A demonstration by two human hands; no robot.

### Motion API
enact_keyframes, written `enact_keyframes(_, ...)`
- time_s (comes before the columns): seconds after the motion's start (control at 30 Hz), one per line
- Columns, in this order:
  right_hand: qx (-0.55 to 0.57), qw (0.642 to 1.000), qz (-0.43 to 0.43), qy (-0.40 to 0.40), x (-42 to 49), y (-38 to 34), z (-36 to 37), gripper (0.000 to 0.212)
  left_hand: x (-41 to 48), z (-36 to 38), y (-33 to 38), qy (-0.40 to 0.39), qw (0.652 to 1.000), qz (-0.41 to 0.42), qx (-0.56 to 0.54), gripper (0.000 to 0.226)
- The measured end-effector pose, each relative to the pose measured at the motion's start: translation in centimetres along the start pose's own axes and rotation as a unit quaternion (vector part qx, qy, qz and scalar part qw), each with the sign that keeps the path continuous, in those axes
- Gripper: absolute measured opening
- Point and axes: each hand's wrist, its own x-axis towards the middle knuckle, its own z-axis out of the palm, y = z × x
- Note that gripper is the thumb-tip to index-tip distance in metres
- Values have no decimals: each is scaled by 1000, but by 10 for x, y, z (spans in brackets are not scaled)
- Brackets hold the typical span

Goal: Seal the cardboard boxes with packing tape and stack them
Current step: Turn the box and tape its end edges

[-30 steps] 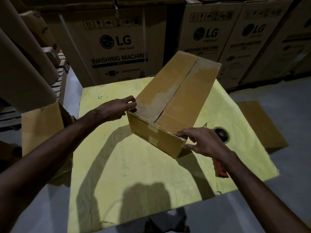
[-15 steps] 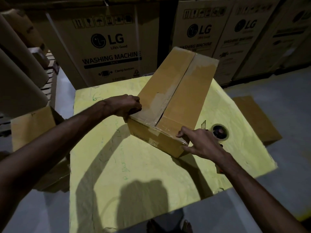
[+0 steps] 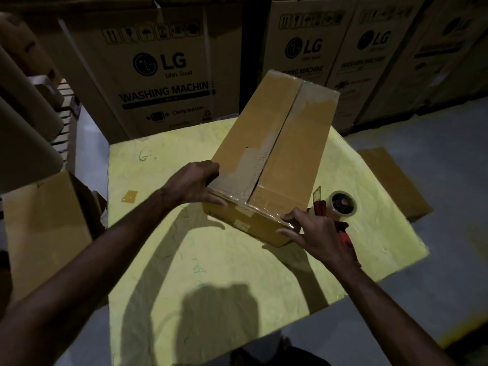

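Amid cartons (image 3: 163, 75), box (image 3: 277, 143) on yellow table (image 3: 211, 260).

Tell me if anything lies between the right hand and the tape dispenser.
Nothing visible does. The right hand presses the near right corner of the cardboard box, and the tape dispenser lies on the yellow table right beside it, its red handle partly hidden by the wrist.
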Motion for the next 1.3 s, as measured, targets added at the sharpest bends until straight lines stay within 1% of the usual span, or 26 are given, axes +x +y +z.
enact_keyframes(0.1,32,997,38,53,-4,-9,3,47,-13,17,24,99,992,-83,8,75)
enact_keyframes(0.17,48,995,58,64,-4,-14,6,40,-19,27,35,146,978,-149,9,72)
enact_keyframes(0.2,38,996,54,66,-5,-15,7,37,-20,31,36,162,975,-155,9,71)
enact_keyframes(0.27,10,997,36,73,-8,-14,12,33,-23,34,31,172,977,-124,7,72)
enact_keyframes(0.37,-16,995,22,97,-10,-13,19,29,-25,34,22,156,984,-85,21,77)
enact_keyframes(0.5,-23,991,41,125,-5,-16,19,29,-20,29,31,128,984,-119,45,84)
enact_keyframes(0.57,-36,989,57,130,-2,-17,18,28,-13,29,40,119,979,-147,80,90)
enact_keyframes(0.67,-127,981,30,142,4,-17,17,29,-9,36,58,144,964,-165,153,99)
enact_keyframes(0.7,-156,976,13,148,8,-17,16,30,-10,40,62,156,958,-172,170,100)
enact_keyframes(0.77,-182,971,-10,158,17,-17,15,35,-10,44,72,179,947,-176,201,97)
enact_keyframes(0.8,-184,969,-18,161,22,-17,15,38,-6,45,77,186,949,-158,197,94)
enact_keyframes(0.87,-182,969,-28,167,27,-16,19,41,3,49,84,179,970,-76,146,82)
enact_keyframes(0.93,-171,970,-41,167,29,-14,21,43,8,55,82,171,978,-6,118,70)
enact_keyframes(1.0,-153,974,-66,155,28,-13,22,41,7,60,75,198,970,20,140,65)
enact_keyframes(1.1,-131,979,-98,121,27,-11,19,35,4,65,66,263,947,48,176,61)
enact_keyframes(1.17,-125,980,-114,102,26,-8,18,30,4,66,62,268,944,73,176,57)
enact_keyframes(1.3,-130,977,-148,78,17,6,16,20,0,67,43,245,948,137,152,41)
